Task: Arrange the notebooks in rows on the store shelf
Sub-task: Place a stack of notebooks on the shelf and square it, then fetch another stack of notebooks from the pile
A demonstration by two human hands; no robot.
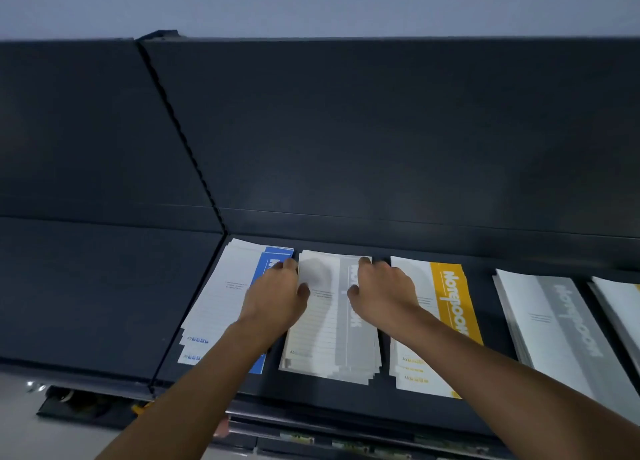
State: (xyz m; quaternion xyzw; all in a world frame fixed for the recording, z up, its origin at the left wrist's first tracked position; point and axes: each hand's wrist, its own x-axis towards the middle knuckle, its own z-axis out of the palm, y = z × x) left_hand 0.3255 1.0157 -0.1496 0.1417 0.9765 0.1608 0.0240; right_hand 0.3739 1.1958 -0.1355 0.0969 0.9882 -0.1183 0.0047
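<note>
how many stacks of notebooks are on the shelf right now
5 in one row: blue stack far left, grey stack between both hands, yellow stack, another grey stack, and a fifth cut off at the right edge. More may lie beyond it.

Dim, bluish light with soft shadows, slight motion blur throughout, and wide-angle bending of the dark metal shelf [104,286] edges.

Five stacks of notebooks lie in one row on the shelf [433,414]: one blue stack [225,297], one pale grey stack [329,338], one yellow stack [446,307], one darker grey stack [550,324], and a fifth stack [623,304] cut off at the edge. Two hands show, left [277,295] and right [382,291]. The count of notebooks within each stack cannot be told.
</note>
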